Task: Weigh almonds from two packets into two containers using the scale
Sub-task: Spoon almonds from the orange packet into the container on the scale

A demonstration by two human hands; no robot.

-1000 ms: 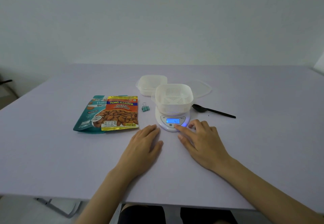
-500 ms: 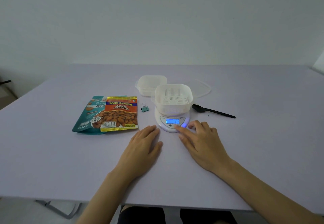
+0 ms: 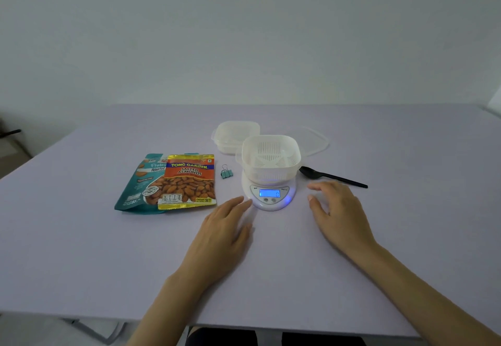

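So the bench (image 3: 81,237) is seen from its near edge, with the far edge run up against a plain wall. Everything is grouped around the middle, well apart from the near edge and both side edges. The widest stretch of surface is found on the right, past the spoon (image 3: 332,176).

The scale (image 3: 268,194) is set dead centre, with its lit blue display turned toward the near edge. A white slotted container (image 3: 271,156) is sat upright on it, mouth up. A second container (image 3: 234,135) is parked just behind and to the left, also upright. Whether the two touch can't be told. A clear lid (image 3: 317,142) is laid flat behind and to the right.

The orange packet (image 3: 189,180) is laid flat, overlapping the right part of the teal packet (image 3: 135,185). Both long axes run near-to-far, tops toward the wall, print readable from the near side. A binder clip (image 3: 226,172) is dropped between the packets and the scale. The spoon's bowl is pointed at the scale, its handle run off to the right.

The left hand (image 3: 225,226) is laid flat, palm down, fingers straight, fingertips just at the scale's front-left edge. The right hand (image 3: 336,210) is kept to the right of the scale, fingers loosely spread, with nothing held.
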